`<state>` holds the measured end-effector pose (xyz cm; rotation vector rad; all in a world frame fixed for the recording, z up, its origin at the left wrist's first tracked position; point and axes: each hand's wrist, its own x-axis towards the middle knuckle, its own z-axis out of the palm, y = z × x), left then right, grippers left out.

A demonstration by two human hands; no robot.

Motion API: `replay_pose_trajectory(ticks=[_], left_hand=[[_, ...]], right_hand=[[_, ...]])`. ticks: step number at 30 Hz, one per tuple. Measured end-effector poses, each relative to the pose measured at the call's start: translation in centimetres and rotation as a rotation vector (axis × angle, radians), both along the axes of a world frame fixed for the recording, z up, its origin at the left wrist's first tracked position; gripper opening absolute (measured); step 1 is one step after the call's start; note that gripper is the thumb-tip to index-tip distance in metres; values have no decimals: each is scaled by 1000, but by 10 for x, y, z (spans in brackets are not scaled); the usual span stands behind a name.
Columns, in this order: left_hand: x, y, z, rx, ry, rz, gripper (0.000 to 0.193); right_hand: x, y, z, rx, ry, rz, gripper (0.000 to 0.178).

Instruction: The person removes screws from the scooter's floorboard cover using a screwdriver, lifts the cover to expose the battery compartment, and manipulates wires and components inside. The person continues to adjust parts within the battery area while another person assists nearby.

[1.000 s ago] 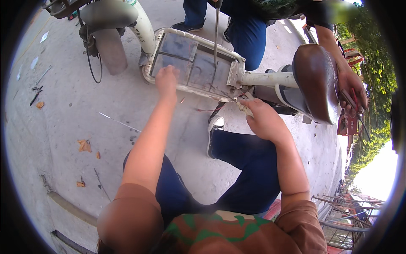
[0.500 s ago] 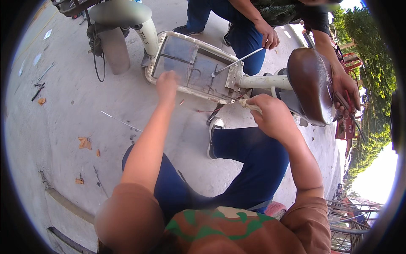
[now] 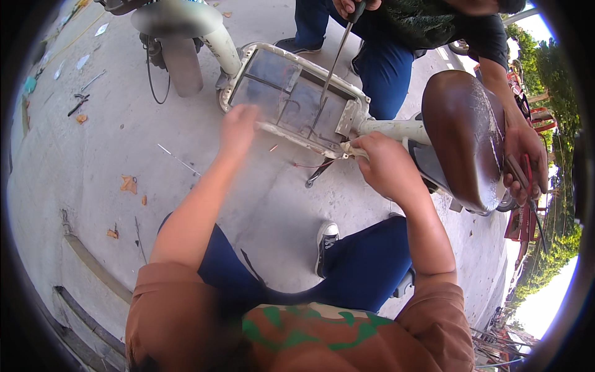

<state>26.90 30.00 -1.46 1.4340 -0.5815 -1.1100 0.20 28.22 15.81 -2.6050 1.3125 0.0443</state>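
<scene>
A cream-coloured scooter frame holds an open, tray-like floor compartment (image 3: 297,139) with grey blocks inside. At its near right corner, my right hand (image 3: 385,162) is closed round a pale, handle-like tool (image 3: 352,150); the grip hides most of it. My left hand (image 3: 239,129), blurred, is curled in by the near left rim, and what its fingers hold, if anything, does not show. From the far side, a co-worker's hand (image 3: 354,7) holds a long dark-handled screwdriver (image 3: 334,62), its shaft reaching down into the compartment. Red wires (image 3: 307,165) hang below the near rim.
A brown scooter saddle (image 3: 460,142) stands at right; beside it the co-worker's other hand (image 3: 524,158) holds a red-handled tool (image 3: 527,170). Pliers (image 3: 79,104), a thin white rod (image 3: 178,159) and dry leaves (image 3: 128,183) lie on the concrete. The front wheel (image 3: 183,71) is far left.
The co-worker's hand on the screwdriver has risen, and the shaft stands steeper. My right foot has shifted nearer to me. Both my hands stay along the compartment's near rim.
</scene>
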Motion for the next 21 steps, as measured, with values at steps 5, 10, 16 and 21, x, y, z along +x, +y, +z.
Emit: replay_pose_trajectory(ticks=[5,10,16,21], left_hand=[[-1,12,-53,42,-574,-256,23],[-29,5,-85,-78,-850,-472,19],[-87,-50,-98,-326,-1025,-369,27],[-113,-54,-105,-119,-1018,-413,24]], right_hand=[[-8,-26,-42,-44,112,55,23],[-31,-29,-79,62,152,167,14],[-11,-17,-99,151,215,467,10],[-2,8,-117,290,246,686,10]])
